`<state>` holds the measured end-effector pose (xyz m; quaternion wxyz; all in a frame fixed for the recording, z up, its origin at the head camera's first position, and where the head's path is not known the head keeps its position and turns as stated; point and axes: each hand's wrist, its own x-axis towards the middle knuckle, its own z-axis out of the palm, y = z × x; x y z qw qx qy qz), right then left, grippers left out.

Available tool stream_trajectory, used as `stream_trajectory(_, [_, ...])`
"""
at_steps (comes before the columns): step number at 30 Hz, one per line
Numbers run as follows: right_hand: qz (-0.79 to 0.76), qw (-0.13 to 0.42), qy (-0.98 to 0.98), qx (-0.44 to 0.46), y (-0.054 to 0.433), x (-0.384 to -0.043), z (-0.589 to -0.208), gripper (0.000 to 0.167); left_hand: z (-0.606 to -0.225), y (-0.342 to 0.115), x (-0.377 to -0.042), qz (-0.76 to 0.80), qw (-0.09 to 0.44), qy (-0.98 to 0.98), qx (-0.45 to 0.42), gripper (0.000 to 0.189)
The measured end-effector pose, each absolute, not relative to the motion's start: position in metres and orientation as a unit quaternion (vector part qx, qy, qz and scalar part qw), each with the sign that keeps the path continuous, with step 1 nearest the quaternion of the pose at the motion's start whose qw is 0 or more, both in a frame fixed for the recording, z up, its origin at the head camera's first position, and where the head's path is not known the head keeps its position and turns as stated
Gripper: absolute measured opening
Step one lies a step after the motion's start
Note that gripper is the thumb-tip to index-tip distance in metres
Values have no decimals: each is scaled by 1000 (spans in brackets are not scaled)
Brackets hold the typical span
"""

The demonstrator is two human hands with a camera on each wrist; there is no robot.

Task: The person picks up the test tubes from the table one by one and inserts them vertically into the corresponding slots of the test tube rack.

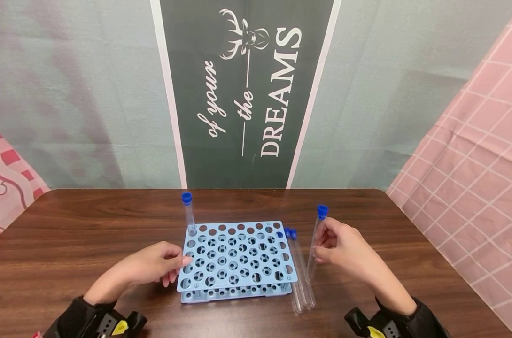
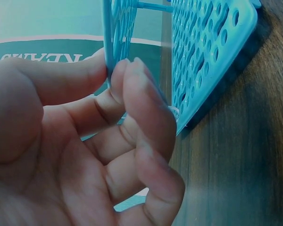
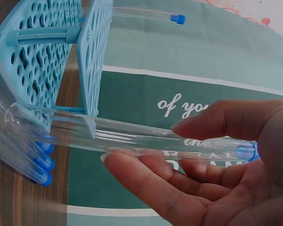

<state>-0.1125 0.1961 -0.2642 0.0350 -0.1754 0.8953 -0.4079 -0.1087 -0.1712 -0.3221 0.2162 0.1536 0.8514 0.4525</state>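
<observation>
A light blue test tube rack (image 1: 235, 258) with rows of round holes stands on the table. My left hand (image 1: 159, 265) pinches the left edge of its top plate between thumb and forefinger, the other fingers curled below. A clear test tube with a blue cap (image 1: 187, 198) stands in the rack's back left corner hole. To the right of the rack, my right hand (image 1: 342, 244) pinches another clear test tube (image 3: 127, 136) near its blue cap. This tube is tilted, cap up, its rounded lower end towards the rack in the right wrist view.
Several capped test tubes (image 1: 298, 272) lie side by side on the brown wooden table (image 1: 91, 225), close against the rack's right side. Behind the table hangs a cloth (image 1: 243, 173) with white lettering. Pink checked cloth (image 1: 484, 155) hangs at the right.
</observation>
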Motion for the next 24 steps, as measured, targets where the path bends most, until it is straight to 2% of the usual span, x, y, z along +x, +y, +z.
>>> stream_trajectory(24, [-374, 20, 905, -203, 197, -113, -267, 16, -321, -170, -108, 462, 224, 846, 146, 34])
